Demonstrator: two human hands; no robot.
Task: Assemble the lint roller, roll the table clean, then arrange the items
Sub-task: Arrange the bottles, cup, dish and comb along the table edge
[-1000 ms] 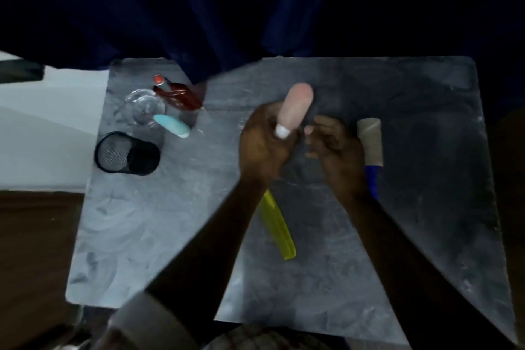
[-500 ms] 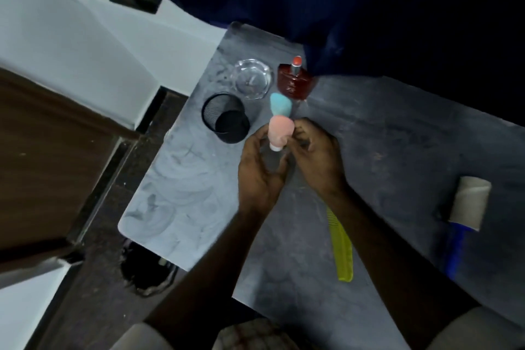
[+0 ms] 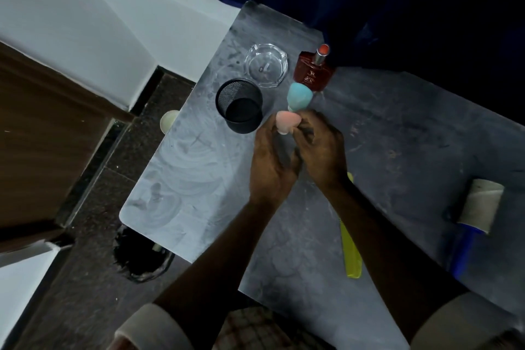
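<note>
The lint roller (image 3: 477, 209), a pale paper roll on a blue handle, lies on the grey table (image 3: 412, 128) at the far right, away from both hands. My left hand (image 3: 270, 162) and my right hand (image 3: 321, 150) meet near the table's left part and together pinch a pink sponge-tipped applicator (image 3: 287, 121) held upright. A blue sponge-tipped applicator (image 3: 299, 96) stands just beyond it, touching my right fingertips. A yellow comb (image 3: 350, 247) lies under my right forearm.
A black mesh cup (image 3: 240, 106) stands left of the hands, a clear glass ashtray (image 3: 266, 64) behind it, a red perfume bottle (image 3: 314, 72) beside that. The table's left edge drops to a dark floor with a bin (image 3: 142, 256). Dark blue curtain at the back.
The view swung left and the hands carried the pink applicator leftward, away from the lint roller, to beside the blue applicator and the mesh cup. The right hand has joined the grip.
</note>
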